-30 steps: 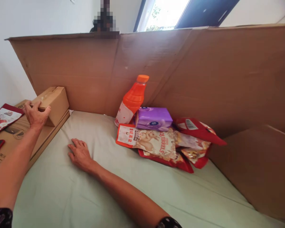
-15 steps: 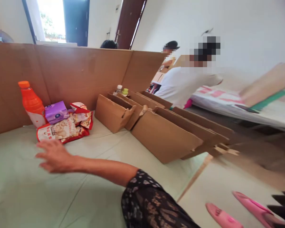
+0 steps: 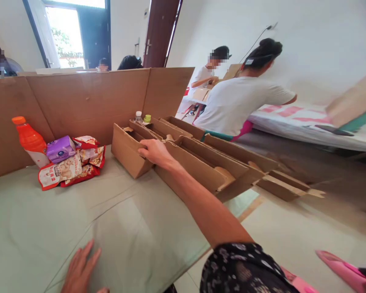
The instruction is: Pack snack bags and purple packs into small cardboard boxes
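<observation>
My right hand (image 3: 155, 153) reaches out to a row of flattened cardboard boxes (image 3: 198, 169) standing on edge at the right of a pale green sheet (image 3: 79, 215). Its fingers curl over the top edge of the front box. My left hand (image 3: 79, 270) lies flat on the sheet at the bottom of the view, fingers stretched out, holding nothing. An orange drink bottle (image 3: 30, 140), a purple tissue pack (image 3: 60, 149) and several red snack bags (image 3: 71, 169) sit in a heap at the back left.
A tall cardboard wall (image 3: 88, 101) lines the back of the sheet. Two small bottles (image 3: 142, 118) stand behind the boxes. A person in a white shirt (image 3: 240, 106) sits at the right by another bed; others are further back. Pink slippers (image 3: 341, 268) lie on the floor.
The view has swung from the left side to the right. My left hand left the small box and now lies on the sheet. My right hand rose off the sheet and reached the flattened boxes.
</observation>
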The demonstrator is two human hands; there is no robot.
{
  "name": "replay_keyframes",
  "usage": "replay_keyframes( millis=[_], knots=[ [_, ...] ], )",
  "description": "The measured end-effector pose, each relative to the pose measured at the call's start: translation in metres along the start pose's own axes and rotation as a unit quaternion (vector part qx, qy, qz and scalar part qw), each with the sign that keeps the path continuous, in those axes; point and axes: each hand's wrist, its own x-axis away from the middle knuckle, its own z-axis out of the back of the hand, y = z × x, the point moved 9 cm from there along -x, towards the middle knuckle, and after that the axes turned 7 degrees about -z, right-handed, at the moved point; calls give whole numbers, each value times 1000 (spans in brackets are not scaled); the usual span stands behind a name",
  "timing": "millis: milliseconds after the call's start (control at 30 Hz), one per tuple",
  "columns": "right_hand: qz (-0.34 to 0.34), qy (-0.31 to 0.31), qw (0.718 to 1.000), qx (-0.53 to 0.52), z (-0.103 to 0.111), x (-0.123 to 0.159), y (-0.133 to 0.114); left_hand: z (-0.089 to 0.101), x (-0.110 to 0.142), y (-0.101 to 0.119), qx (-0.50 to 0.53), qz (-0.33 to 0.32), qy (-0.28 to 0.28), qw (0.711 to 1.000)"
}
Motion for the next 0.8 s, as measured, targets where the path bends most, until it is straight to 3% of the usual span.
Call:
replay_keyframes(
  millis=[100, 200, 300, 367, 467, 533, 600, 633, 700, 800],
  knots=[
    [142, -20, 989, -48, 18, 63, 0, 32, -20, -8, 48, 68, 36, 996],
    [316, -54, 939, -123, 31, 138, -15, 60, -35, -14, 98, 122, 80, 984],
    [399, -131, 895, -153, 24, 195, -37, 74, -44, -19, 180, 152, 97, 967],
    [424, -156, 874, -178, 20, 218, -49, 75, -44, -24, 244, 167, 103, 950],
    [379, -104, 876, -279, 22, 217, -40, 73, -38, -30, 300, 183, 114, 929],
    [268, -29, 882, -388, 15, 198, -9, 72, -34, -32, 310, 186, 123, 924],
    [122, 5, 873, -472, -15, 178, 25, 74, -31, -37, 312, 185, 133, 922],
    [67, -14, 865, -496, -39, 172, 33, 76, -29, -42, 311, 187, 139, 921],
    [26, -117, 854, -507, -90, 167, 23, 85, -22, -58, 294, 203, 154, 921],
    [82, -262, 836, -476, -138, 170, -22, 104, -4, -92, 265, 231, 194, 916]
  ],
)
